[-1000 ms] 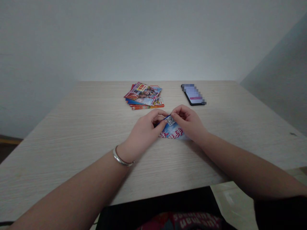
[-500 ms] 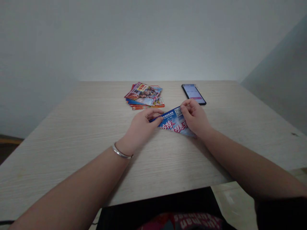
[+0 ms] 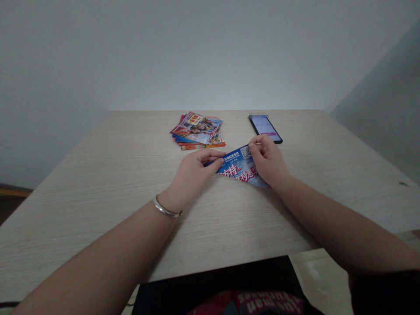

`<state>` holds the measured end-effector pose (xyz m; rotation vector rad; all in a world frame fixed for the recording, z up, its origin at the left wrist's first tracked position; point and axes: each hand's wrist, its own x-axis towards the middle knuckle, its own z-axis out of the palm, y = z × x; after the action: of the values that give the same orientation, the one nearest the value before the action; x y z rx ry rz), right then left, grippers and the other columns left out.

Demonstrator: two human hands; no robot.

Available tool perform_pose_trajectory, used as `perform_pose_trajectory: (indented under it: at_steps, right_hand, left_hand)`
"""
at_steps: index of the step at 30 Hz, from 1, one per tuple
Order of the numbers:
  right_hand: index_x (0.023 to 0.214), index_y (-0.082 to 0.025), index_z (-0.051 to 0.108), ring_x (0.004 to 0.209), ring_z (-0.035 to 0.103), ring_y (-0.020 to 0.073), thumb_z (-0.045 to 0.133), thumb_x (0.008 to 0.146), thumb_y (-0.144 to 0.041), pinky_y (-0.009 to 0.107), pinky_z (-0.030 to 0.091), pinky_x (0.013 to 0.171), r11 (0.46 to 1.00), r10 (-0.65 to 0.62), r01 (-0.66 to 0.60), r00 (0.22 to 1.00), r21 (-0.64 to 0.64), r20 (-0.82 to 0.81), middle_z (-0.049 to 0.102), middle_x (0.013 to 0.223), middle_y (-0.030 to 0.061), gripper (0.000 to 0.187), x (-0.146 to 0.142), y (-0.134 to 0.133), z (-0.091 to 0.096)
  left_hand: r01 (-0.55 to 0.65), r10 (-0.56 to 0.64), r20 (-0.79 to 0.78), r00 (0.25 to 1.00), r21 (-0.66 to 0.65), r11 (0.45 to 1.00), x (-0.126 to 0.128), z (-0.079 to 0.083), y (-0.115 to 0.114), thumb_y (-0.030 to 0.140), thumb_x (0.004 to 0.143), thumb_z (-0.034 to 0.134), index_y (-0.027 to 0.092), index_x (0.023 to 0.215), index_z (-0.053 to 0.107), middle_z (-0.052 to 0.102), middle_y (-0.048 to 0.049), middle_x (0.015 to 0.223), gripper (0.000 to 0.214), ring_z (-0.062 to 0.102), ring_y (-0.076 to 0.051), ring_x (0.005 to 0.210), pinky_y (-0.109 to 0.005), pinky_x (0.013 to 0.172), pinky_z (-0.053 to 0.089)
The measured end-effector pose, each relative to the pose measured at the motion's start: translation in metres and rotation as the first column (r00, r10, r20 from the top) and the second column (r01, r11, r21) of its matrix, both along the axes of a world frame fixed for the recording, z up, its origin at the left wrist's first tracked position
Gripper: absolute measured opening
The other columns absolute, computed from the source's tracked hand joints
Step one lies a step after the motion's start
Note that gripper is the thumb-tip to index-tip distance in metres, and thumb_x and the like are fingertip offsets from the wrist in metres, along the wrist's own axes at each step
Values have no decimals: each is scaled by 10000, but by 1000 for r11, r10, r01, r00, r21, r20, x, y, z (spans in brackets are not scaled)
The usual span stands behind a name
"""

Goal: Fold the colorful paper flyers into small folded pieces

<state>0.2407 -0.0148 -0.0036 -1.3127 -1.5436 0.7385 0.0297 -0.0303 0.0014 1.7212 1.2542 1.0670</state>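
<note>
Right hand pinching blue flyer at top edge, left hand gripping other end, over middle of table; pulling hard could rip paper, slipping could bump phone.

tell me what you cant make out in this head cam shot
Head view only:
Part of the flyer is hidden under the left hand and right hand.
The QR code and the flyer's small print are too small to read.
The phone screen's contents are too small and blurred to read.
The lower sheets in the stack of flyers are hidden by the top ones.
</note>
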Motion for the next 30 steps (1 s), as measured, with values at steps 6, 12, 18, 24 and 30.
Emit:
perform_pose_trajectory:
  at_steps: [6, 12, 18, 24, 30]
  right_hand:
    - [868, -269, 469, 458, 346, 118, 522, 948, -343, 309, 261, 484, 1000, -7, 8, 998, -7, 69, 443, 539, -71, 120, 1, 1, 0]
    - [855, -265, 478, 456, 394, 126, 533, 948, -308, 321, 274, 490, 999, -38, 40, 990, -11, 135, 468, 536, -67, 116, 2, 4, 0]
    - [847, -254, 500, 506, 467, 136, 547, 942, -299, 317, 302, 514, 998, -23, 32, 987, -60, 158, 535, 590, -46, 116, 4, 12, -5]
    - [799, -245, 520, 561, 494, 147, 573, 915, -250, 320, 335, 571, 993, 27, 3, 968, -118, 251, 544, 602, -46, 128, 2, 21, -12]
    - [780, -249, 508, 585, 478, 154, 577, 914, -237, 334, 337, 604, 994, 40, -9, 958, -109, 285, 525, 609, -45, 151, -1, 24, -11]
  left_hand:
    - [21, -20, 27, 999, -24, 999, 0, -3, 2, 263, 861, 723, 198, 1088, 808, 797, -45, 866, 251, 718, -161, 798, -312, 783, 584]
    - [15, -15, -9, 1000, 20, 1000, 1, -4, 1, 275, 862, 722, 203, 1074, 795, 783, -37, 857, 236, 706, -158, 811, -291, 745, 553]
    - [36, -38, -53, 998, -44, 998, 1, -4, 3, 251, 874, 682, 185, 1066, 777, 778, -38, 871, 224, 678, -145, 752, -281, 700, 525]
    - [89, -91, -174, 981, -19, 996, -5, -12, 8, 269, 878, 668, 207, 1026, 761, 729, -12, 793, 185, 641, -154, 698, -272, 626, 470]
    - [89, -93, -168, 981, -32, 996, -7, -15, 11, 219, 869, 648, 198, 1024, 751, 726, -17, 797, 187, 634, -151, 689, -278, 652, 486]
